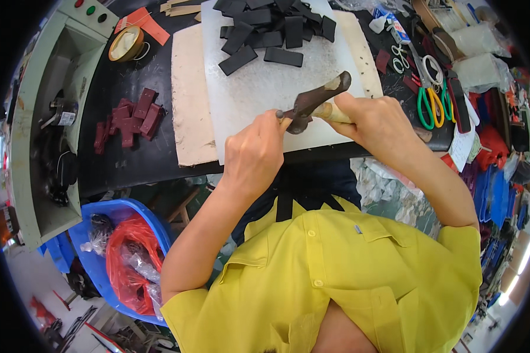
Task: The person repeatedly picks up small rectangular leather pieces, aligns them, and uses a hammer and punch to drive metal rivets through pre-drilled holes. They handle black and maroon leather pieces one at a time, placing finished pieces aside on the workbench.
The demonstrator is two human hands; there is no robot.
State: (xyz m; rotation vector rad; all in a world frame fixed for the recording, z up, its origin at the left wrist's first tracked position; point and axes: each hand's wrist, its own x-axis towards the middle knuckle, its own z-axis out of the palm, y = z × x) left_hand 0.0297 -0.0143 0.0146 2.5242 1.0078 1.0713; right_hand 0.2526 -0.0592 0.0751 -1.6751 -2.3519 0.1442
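Note:
My right hand (378, 122) is closed around the pale wooden handle of a hammer (319, 97). The hammer's dark, worn head is tilted over the near part of a white board (259, 100). My left hand (254, 150) is closed just left of the hammer head, thumb and fingers pinched together. A small dark reddish bit shows at its fingertips, but what it is stays hidden. On the far part of the board lies a loose heap of black rectangular pieces (266, 40). Left of the board, a pile of maroon rectangular pieces (129, 120) lies on the black table (159, 65).
Green- and yellow-handled scissors (434, 109) lie at the right beside white-handled small scissors (400, 59). A cream sheet (189, 112) lies under the board. A bowl (126, 45) stands at the far left. A blue tub (94, 259) with a red bag (129, 253) is at lower left.

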